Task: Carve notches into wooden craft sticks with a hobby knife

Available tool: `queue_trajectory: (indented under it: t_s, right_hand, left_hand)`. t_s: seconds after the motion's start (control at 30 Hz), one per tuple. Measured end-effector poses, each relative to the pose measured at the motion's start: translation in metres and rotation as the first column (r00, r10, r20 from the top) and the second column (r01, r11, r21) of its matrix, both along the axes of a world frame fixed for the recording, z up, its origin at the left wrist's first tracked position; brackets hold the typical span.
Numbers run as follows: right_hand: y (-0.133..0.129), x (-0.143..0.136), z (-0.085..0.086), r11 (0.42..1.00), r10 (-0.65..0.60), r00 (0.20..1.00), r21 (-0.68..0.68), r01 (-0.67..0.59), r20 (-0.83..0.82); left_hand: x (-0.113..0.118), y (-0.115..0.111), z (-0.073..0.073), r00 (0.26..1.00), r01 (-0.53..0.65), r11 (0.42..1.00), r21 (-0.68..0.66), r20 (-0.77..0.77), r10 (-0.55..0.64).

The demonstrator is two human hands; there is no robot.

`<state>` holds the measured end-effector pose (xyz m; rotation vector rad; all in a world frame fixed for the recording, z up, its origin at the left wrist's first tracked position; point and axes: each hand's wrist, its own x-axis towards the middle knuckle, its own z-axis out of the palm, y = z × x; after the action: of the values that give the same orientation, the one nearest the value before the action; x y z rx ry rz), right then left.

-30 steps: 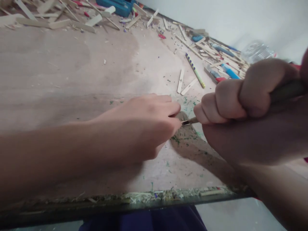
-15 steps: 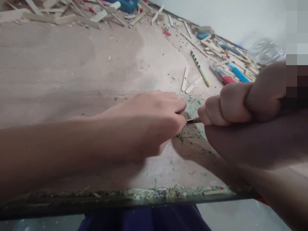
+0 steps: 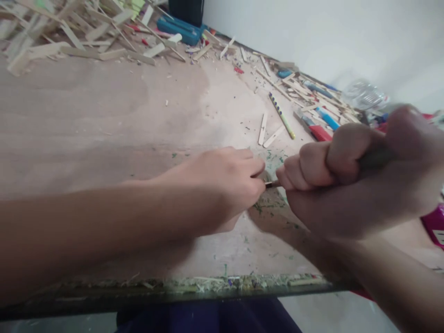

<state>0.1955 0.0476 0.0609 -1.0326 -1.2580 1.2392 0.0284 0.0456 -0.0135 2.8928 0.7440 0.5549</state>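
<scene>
My right hand point(image 3: 326, 180) is closed in a fist around a thin tool with a brownish stem point(image 3: 274, 183). Most of that tool is hidden inside the fist, so its exact kind does not show. My left hand point(image 3: 232, 180) has its fingers curled and pressed together at the tool's dark narrow end, low over the table. Whatever those fingers pinch is covered by the hand. Small green shavings point(image 3: 267, 209) lie on the wood just under and around the fingertips. Two short flat craft sticks point(image 3: 262, 128) rest beyond the hands, beside a yellow-green pencil with dark dots point(image 3: 282, 116).
A heap of wooden sticks point(image 3: 69, 32) lies at the far left. More sticks, a blue marker point(image 3: 327, 118) and a red-handled cutter point(image 3: 319, 132) lie right, near a clear plastic bottle point(image 3: 366, 95). A blue case point(image 3: 182, 31) stands near the wall. Shavings line the table's front edge point(image 3: 229, 283).
The view has tilted up and shifted right, so more of the left stick heap and the blue case shows. My hands keep their grip near each other; the right fist has turned slightly.
</scene>
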Motion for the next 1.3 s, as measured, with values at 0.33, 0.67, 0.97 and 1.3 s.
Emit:
queue_trajectory:
  t_s: [0.33,0.67,0.97,1.3]
  right_hand:
    - [-0.006,0.018,0.008,0.977,-0.189,0.981,-0.098,0.191,0.032]
    - [0.002,-0.007,0.024,0.909,-0.302,0.952,-0.311,0.276,-0.038]
    - [-0.010,0.011,-0.005,0.978,-0.206,0.974,-0.064,0.201,-0.090]
    - [-0.007,0.010,0.000,0.980,-0.183,0.982,-0.075,0.185,0.040]
  left_hand:
    - [-0.005,-0.001,-0.014,0.984,0.018,1.000,-0.001,0.178,-0.017]
    - [-0.008,0.000,-0.013,0.988,0.026,0.999,-0.034,0.152,-0.020]
    - [-0.004,0.001,-0.005,0.999,0.009,0.997,-0.077,0.045,-0.006]
    - [-0.004,0.000,-0.007,0.997,0.021,0.998,-0.059,0.071,-0.017]
